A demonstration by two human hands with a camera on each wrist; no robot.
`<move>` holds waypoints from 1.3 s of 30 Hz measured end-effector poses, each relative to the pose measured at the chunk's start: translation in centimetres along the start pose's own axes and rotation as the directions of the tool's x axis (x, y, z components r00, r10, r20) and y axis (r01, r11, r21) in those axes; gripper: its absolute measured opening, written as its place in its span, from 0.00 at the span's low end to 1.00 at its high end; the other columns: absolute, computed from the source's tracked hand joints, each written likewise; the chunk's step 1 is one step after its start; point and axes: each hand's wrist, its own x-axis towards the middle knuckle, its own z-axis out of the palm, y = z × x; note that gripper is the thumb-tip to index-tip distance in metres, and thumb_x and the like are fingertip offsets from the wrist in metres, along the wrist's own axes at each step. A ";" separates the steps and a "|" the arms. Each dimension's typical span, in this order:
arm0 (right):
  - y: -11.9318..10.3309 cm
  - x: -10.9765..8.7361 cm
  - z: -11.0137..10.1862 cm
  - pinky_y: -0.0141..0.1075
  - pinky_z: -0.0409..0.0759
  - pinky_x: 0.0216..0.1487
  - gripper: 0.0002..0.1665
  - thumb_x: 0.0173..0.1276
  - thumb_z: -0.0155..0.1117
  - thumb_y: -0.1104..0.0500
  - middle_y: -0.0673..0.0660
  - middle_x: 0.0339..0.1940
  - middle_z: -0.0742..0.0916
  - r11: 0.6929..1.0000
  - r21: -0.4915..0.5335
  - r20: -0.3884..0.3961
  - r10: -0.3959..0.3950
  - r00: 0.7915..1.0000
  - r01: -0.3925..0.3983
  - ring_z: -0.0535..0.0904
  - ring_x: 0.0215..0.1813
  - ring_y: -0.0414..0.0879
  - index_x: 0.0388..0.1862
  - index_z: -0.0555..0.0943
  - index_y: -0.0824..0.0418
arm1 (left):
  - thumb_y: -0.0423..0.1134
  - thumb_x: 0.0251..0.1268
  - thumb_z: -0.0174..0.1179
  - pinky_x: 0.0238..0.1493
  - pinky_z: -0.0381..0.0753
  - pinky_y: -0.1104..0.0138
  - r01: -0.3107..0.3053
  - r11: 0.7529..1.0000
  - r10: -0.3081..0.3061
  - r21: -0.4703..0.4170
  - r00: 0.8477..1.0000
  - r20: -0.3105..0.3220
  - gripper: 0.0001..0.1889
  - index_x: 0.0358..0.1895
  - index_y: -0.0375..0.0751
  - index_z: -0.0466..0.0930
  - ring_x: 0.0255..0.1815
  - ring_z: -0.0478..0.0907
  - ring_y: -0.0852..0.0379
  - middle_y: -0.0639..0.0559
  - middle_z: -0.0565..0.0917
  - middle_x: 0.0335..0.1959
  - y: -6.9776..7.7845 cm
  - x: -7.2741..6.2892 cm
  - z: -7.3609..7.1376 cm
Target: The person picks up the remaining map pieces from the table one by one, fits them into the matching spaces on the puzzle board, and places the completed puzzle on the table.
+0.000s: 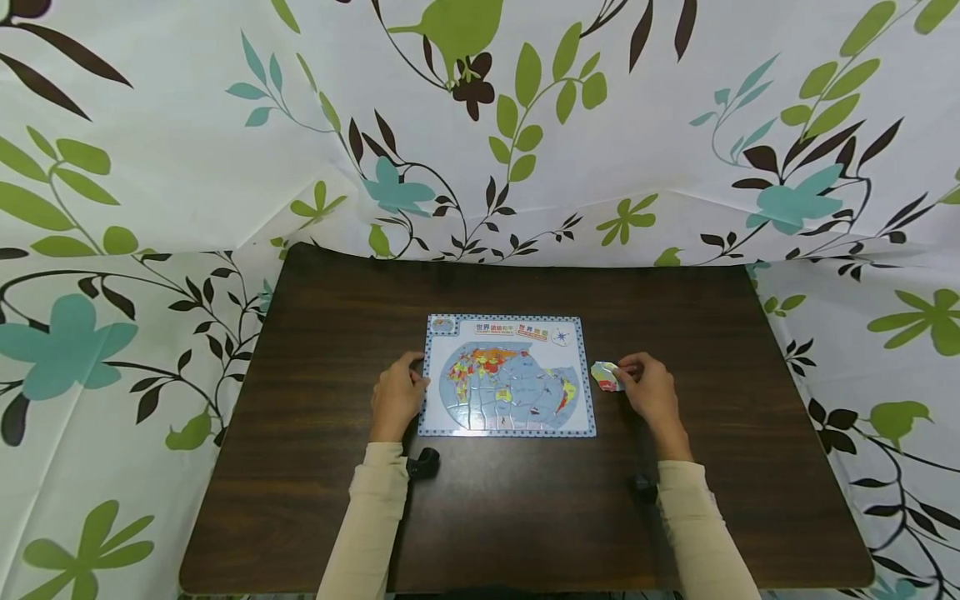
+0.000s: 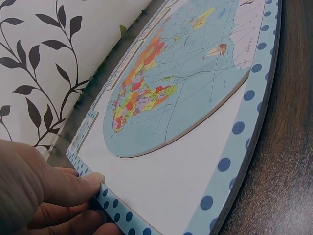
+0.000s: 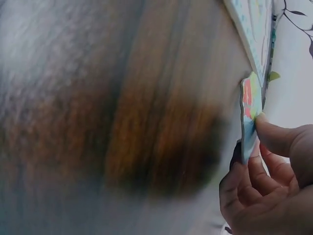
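Observation:
A world-map jigsaw puzzle board (image 1: 437, 419) with a blue dotted border lies flat on the table. Its oval map is mostly filled with pieces, with a gap at the upper right. My left hand (image 1: 397, 400) pinches the board's left edge; in the left wrist view the thumb (image 2: 73, 188) lies on the border and the fingers curl below it. To the right of the board, my right hand (image 1: 651, 396) holds a loose puzzle piece (image 1: 604, 377). The right wrist view shows this piece (image 3: 248, 105) nearly edge-on, between thumb and fingers.
The dark wooden table (image 1: 525, 517) extends around the board on all sides. Behind and beside it hangs a white cloth (image 1: 187, 167) printed with leaves and flowers. A black wrist strap (image 1: 424, 463) shows at the left wrist.

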 end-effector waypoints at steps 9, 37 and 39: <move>-0.4 0.8 0.1 0.30 0.74 0.37 0.12 0.79 0.69 0.58 0.67 0.48 0.90 0.988 0.149 -0.091 -0.015 0.996 0.029 0.80 0.41 0.51 0.52 0.85 0.66 | 0.36 0.75 0.67 0.35 0.73 0.57 0.004 1.000 -0.004 -0.001 1.000 0.000 0.24 0.72 0.45 0.79 0.35 0.80 0.49 0.45 0.85 0.40 -0.1 0.1 0.0; -6.5 3.3 3.9 0.35 0.77 0.43 0.13 0.79 0.69 0.58 0.66 0.50 0.91 0.974 0.214 0.008 -0.079 0.997 0.076 0.85 0.45 0.54 0.54 0.84 0.65 | 0.36 0.75 0.66 0.35 0.74 0.58 0.000 1.000 0.000 0.003 1.000 -0.009 0.24 0.71 0.45 0.80 0.34 0.81 0.49 0.46 0.86 0.40 0.1 0.0 0.1; -6.8 3.1 4.4 0.36 0.77 0.43 0.13 0.79 0.69 0.58 0.66 0.50 0.91 0.975 0.209 0.019 -0.081 0.997 0.076 0.84 0.45 0.54 0.54 0.84 0.65 | 0.36 0.75 0.66 0.35 0.74 0.58 -0.001 1.000 0.001 0.003 1.000 -0.009 0.23 0.71 0.45 0.80 0.34 0.81 0.49 0.45 0.86 0.40 0.2 0.0 0.1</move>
